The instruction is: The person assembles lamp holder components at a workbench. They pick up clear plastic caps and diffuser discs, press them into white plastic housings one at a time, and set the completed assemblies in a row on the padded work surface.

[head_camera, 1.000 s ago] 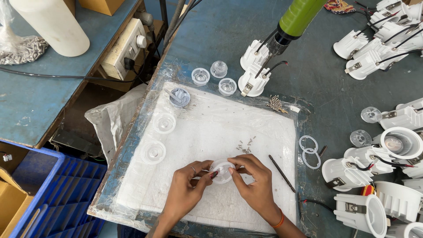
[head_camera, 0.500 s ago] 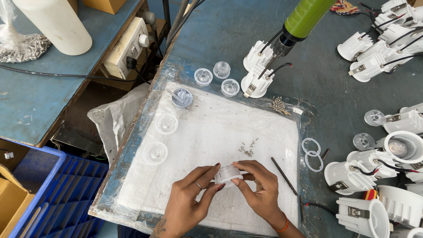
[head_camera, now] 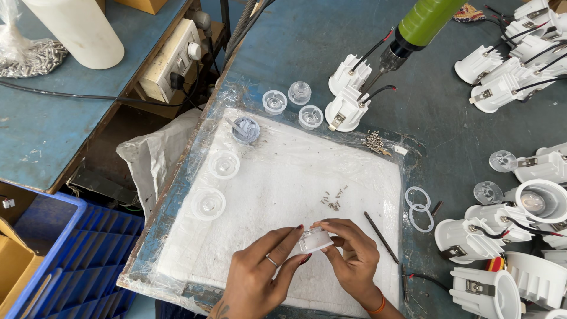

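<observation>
Both of my hands hold a small clear plastic lens cup point(head_camera: 316, 239) just above the white padded work mat point(head_camera: 283, 177), near its front edge. My left hand point(head_camera: 263, 274) cradles it from the left with a ring on one finger. My right hand point(head_camera: 351, 260) pinches it from the right with thumb and fingers. A little pile of tiny screws point(head_camera: 333, 201) lies on the mat just beyond my hands. A thin dark rod point(head_camera: 381, 236) lies on the mat right of my right hand.
Clear lens cups point(head_camera: 223, 163) sit along the mat's left side and beyond its far edge point(head_camera: 300, 91). A green electric screwdriver point(head_camera: 413, 29) hangs over white lamp housings point(head_camera: 348, 106). More white housings point(head_camera: 531, 212) crowd the right. Two white rings point(head_camera: 418, 207), a blue crate point(head_camera: 77, 260) and a socket strip point(head_camera: 171, 59) are nearby.
My hands have turned the clear lens cup slightly between the fingers and stay at the mat's front edge. Everything else is unmoved.
</observation>
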